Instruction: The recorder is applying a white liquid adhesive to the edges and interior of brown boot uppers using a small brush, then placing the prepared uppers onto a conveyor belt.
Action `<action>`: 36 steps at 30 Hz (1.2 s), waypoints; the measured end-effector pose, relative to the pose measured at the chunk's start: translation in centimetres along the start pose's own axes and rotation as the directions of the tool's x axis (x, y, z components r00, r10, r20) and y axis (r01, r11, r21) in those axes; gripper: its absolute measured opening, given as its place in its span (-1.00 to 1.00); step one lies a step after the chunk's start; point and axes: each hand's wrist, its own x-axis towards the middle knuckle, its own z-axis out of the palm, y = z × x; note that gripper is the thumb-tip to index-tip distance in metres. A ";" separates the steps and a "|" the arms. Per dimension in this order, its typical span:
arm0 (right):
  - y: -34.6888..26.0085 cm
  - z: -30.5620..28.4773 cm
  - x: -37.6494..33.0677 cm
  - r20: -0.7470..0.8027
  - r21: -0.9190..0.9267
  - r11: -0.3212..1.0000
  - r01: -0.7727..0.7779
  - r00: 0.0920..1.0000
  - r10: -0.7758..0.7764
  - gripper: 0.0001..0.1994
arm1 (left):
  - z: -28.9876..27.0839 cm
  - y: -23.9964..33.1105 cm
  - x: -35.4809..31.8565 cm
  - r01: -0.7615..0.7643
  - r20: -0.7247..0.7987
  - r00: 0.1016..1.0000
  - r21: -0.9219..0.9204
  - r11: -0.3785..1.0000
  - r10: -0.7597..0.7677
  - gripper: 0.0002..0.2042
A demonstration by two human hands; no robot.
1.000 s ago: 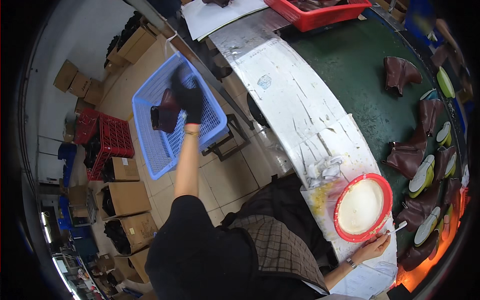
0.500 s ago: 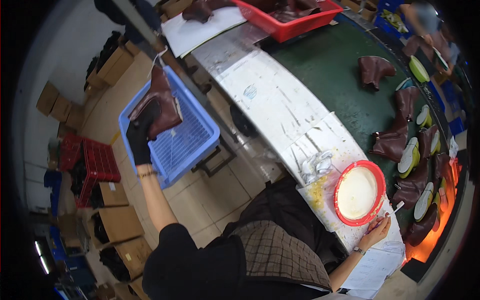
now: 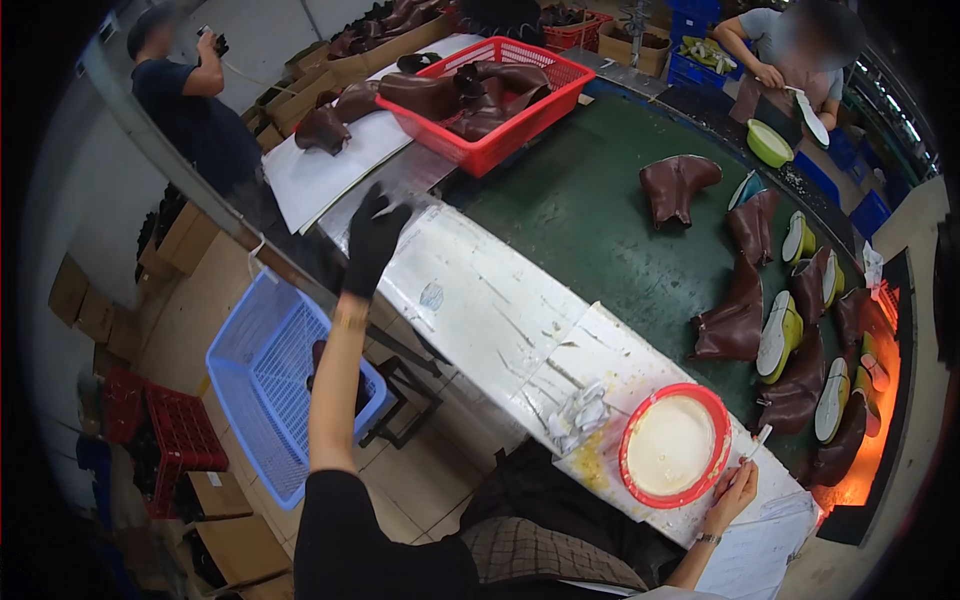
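Observation:
My left hand, in a black glove, is stretched over the far end of the white work surface. Its fingers are apart with nothing in them. Beyond it, a red basket holds several dark brown boots. In my right hand, closed at the near end of the surface, is a small brush, its pale tip pointing up. Beside that hand stands a red-rimmed bowl of creamy white liquid. Below my left forearm, a blue basket contains something dark brown, mostly hidden by the arm.
Brown boots and yellow-green soles with white faces lie along the green belt. An orange glow lights its right end. Across the belt a person holds a sole; another person stands far left.
My left hand has let go of the brown boot and moved from the blue basket up and right over the white surface. The view has shifted; my right hand still holds the brush.

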 end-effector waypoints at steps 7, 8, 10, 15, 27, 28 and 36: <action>-2.2 -2.3 -1.5 0.233 -0.401 0.850 0.340 0.936 -0.264 -0.73 | 13.2 -11.1 17.9 -0.562 0.407 0.816 0.397 0.726 0.410 -0.21; -2.5 -2.1 -1.7 0.203 -0.424 0.844 0.327 0.943 -0.264 -0.73 | 15.9 -12.1 18.6 -0.571 0.422 0.806 0.363 0.737 0.416 -0.21; -2.4 -1.2 -1.1 0.390 -0.521 0.611 0.596 0.803 -0.450 -0.71 | 16.1 -14.8 20.2 -0.427 0.490 0.863 0.578 0.695 0.124 -0.25; 0.5 -1.5 -0.2 0.296 -0.463 0.795 0.393 0.913 -0.279 -0.65 | 13.0 -16.8 21.1 -0.108 -0.032 0.990 0.438 0.892 0.135 -0.88; 2.4 -2.3 1.3 0.133 -0.472 0.862 0.185 0.981 -0.138 -0.53 | -4.1 -6.2 4.1 0.255 -0.181 0.948 -0.066 0.965 -0.263 -0.79; 2.5 -2.2 1.5 0.030 -0.410 0.912 0.003 0.999 0.011 -0.51 | -5.9 -7.6 3.6 0.320 -0.165 0.934 -0.016 0.947 -0.318 -0.71; 3.2 -2.8 2.1 0.181 -0.484 0.839 0.248 0.967 -0.181 -0.58 | -2.1 -4.5 12.7 0.075 -0.178 0.984 0.472 0.878 0.012 -0.42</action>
